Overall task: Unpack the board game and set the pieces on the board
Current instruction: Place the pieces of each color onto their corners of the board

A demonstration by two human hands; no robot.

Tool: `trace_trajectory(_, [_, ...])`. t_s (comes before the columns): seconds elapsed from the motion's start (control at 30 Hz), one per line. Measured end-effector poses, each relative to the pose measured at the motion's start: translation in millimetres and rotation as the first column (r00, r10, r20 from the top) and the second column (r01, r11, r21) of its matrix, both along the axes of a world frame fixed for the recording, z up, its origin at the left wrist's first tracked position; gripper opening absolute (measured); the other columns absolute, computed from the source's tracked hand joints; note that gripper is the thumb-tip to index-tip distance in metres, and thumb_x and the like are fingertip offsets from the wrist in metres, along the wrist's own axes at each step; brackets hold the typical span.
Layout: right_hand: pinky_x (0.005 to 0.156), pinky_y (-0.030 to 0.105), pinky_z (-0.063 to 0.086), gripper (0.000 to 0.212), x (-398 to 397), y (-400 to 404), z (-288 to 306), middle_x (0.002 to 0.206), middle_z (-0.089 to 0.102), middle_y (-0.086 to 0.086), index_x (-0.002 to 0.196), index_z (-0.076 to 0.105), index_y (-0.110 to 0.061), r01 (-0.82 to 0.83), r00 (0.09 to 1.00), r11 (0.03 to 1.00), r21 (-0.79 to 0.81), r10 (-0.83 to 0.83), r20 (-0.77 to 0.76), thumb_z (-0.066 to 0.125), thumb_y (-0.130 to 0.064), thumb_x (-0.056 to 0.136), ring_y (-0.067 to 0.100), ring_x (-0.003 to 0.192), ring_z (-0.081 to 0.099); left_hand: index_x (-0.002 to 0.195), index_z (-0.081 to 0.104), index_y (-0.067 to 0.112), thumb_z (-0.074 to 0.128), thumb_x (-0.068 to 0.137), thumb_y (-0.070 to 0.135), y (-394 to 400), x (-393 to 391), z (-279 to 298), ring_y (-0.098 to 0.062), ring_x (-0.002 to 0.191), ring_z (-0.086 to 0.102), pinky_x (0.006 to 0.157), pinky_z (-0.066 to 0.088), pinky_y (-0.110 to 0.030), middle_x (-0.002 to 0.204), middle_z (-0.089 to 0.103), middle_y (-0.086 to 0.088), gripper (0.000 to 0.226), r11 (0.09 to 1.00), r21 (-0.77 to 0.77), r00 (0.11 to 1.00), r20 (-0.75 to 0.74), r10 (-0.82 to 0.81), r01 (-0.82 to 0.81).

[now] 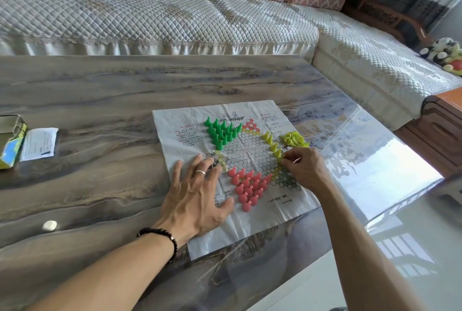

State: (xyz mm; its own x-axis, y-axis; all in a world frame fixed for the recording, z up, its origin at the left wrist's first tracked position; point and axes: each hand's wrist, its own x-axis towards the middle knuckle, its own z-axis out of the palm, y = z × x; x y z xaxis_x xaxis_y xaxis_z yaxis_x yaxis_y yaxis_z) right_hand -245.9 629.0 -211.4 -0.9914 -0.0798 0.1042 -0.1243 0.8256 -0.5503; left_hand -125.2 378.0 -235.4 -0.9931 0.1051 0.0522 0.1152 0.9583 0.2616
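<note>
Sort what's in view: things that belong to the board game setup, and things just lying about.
Part of the job: paper board, green pieces, pink pieces, yellow pieces, box, leaflet, left hand pressing the board flat, right hand placing a yellow piece.

Lying about: white lump, plush toys, sofa.

A single head-worn camera looks forward and steeply down from the near edge of the table (pixel 105 100), close enough that both forearms enter from the bottom of the picture. It faces the far edge, with a quilted sofa (pixel 140 13) filling the top of the view beyond it. The wide angle bends the table's edges, and its right corner falls away toward the floor (pixel 425 248).
</note>
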Motion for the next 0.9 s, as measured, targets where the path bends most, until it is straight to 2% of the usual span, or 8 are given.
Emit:
trace_trajectory(0.1, [0.068,0.037,0.058,0.021,-2.8,3.5,-0.4,0.075,0.065,-0.004,0.101,0.069,-0.015,0.04,0.999,0.999,-0.03,-0.039,0.035,0.063,-0.009,0.082,0.017,0.068,0.066,0.151,0.019,0.023,0.025,0.085,0.069,-0.4,0.5,-0.2,-0.022,0.15,0.001,0.119,0.0,-0.056,0.162,0.012,-0.003,0.081,1.0,-0.012,1.0,0.005,-0.002,0.003])
trace_trajectory(0.2, [0.062,0.027,0.053,0.019,-7.6,5.3,5.2,0.07,0.062,-0.006,0.097,0.069,-0.012,0.108,0.994,0.994,-0.03,-0.108,-0.023,0.055,-0.005,0.086,0.011,0.06,0.06,0.151,0.018,0.024,0.023,0.085,0.07,-0.8,0.0,-0.4,-0.022,0.15,0.001,0.119,0.001,-0.056,0.162,0.011,-0.003,0.081,1.0,-0.015,1.0,0.01,-0.002,0.002])
trace_trajectory(0.3, [0.066,0.031,0.052,0.012,-17.7,3.4,14.1,0.075,0.066,-0.001,0.086,0.071,-0.007,0.102,0.987,0.995,0.014,-0.1,-0.124,0.059,-0.005,0.085,0.019,0.069,0.062,0.152,0.017,0.023,0.024,0.085,0.069,-0.4,-0.3,-0.1,-0.022,0.15,0.0,0.119,0.0,-0.056,0.162,0.011,-0.003,0.082,1.0,-0.013,1.0,0.013,-0.003,0.003])
trace_trajectory(0.37, [0.066,0.031,0.051,0.011,-27.5,1.9,17.6,0.08,0.067,0.004,0.087,0.071,-0.004,0.079,0.982,0.993,0.088,-0.062,-0.18,0.062,-0.004,0.082,0.021,0.072,0.062,0.152,0.018,0.023,0.026,0.085,0.069,0.0,0.1,-0.7,-0.021,0.149,0.0,0.119,0.0,-0.056,0.162,0.012,-0.003,0.082,1.0,-0.003,1.0,0.01,-0.002,0.002])
trace_trajectory(0.53, [0.066,0.043,0.057,0.01,-43.2,2.0,13.6,0.079,0.069,0.008,0.088,0.073,-0.008,0.027,0.99,0.964,0.264,0.011,-0.143,0.071,-0.011,0.078,0.024,0.071,0.063,0.152,0.019,0.023,0.028,0.084,0.068,0.2,0.1,-1.0,-0.02,0.149,0.001,0.118,0.002,-0.057,0.162,0.012,-0.003,0.082,1.0,0.012,1.0,0.006,0.001,-0.001])
trace_trajectory(0.67, [0.067,0.043,0.058,0.007,-46.5,2.8,8.0,0.086,0.071,0.011,0.086,0.072,-0.007,0.021,0.991,0.956,0.292,0.018,-0.132,0.072,-0.009,0.08,0.025,0.074,0.065,0.152,0.018,0.024,0.028,0.084,0.069,-0.4,-0.1,-1.5,-0.021,0.149,0.001,0.119,0.001,-0.057,0.162,0.012,-0.003,0.082,1.0,0.008,1.0,0.002,0.0,0.0])
trace_trajectory(0.8, [0.073,0.043,0.055,0.013,-44.3,5.2,9.2,0.096,0.063,0.009,0.092,0.07,-0.005,-0.009,0.993,0.952,0.305,0.045,-0.112,0.072,-0.013,0.082,0.024,0.083,0.06,0.152,0.019,0.024,0.028,0.085,0.068,-0.1,0.9,-2.6,-0.02,0.149,0.0,0.119,0.001,-0.056,0.162,0.011,-0.003,0.081,1.0,0.011,1.0,0.001,0.002,-0.002])
trace_trajectory(0.9, [0.073,0.044,0.053,0.006,-43.5,4.8,12.9,0.094,0.06,0.011,0.084,0.068,-0.004,-0.026,0.985,0.962,0.273,0.071,-0.157,0.068,-0.009,0.085,0.023,0.082,0.058,0.152,0.019,0.024,0.028,0.085,0.068,-0.3,0.2,-2.7,-0.02,0.149,0.0,0.119,0.001,-0.056,0.162,0.011,-0.003,0.081,1.0,0.007,1.0,0.0,0.004,-0.004])
